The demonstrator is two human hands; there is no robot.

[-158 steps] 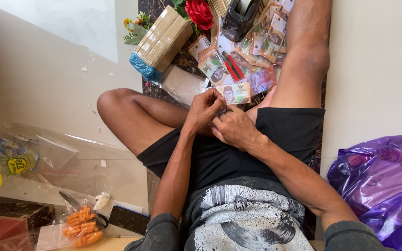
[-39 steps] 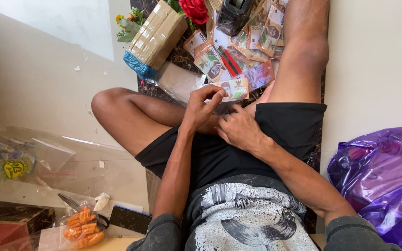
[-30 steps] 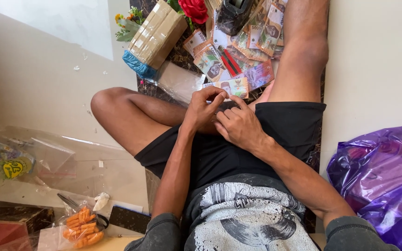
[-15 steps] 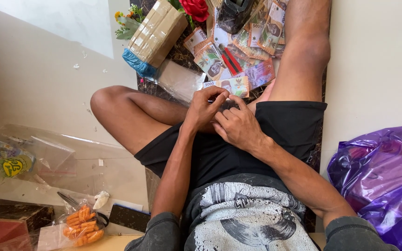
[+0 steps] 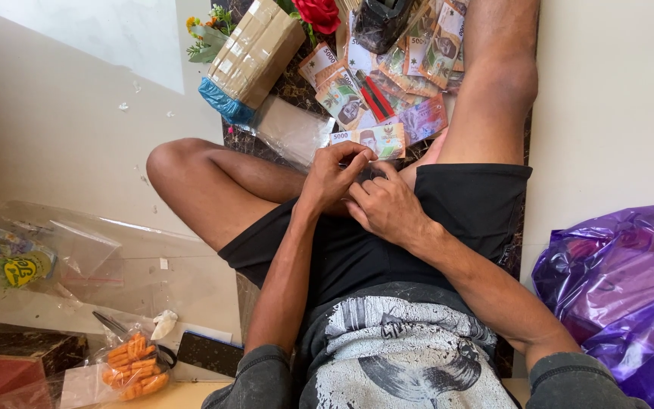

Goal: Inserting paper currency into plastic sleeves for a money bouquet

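Fingers of both the left hand [image 5: 334, 174] and right hand [image 5: 387, 208] pinch one banknote [image 5: 372, 141] at its near edge.

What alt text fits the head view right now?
A seated person's left hand and right hand meet fingertip to fingertip over their lap, pinching the edge of a banknote. More banknotes lie spread ahead, with a paper-wrapped bundle and a purple plastic bag nearby.

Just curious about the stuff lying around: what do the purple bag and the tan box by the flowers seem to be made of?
Purple bag: thin plastic film, probably, glossy, crinkled and slightly see-through. Tan box: looks like matte cardboard with flat brown faces; its blue end seems a shiny plastic wrap.
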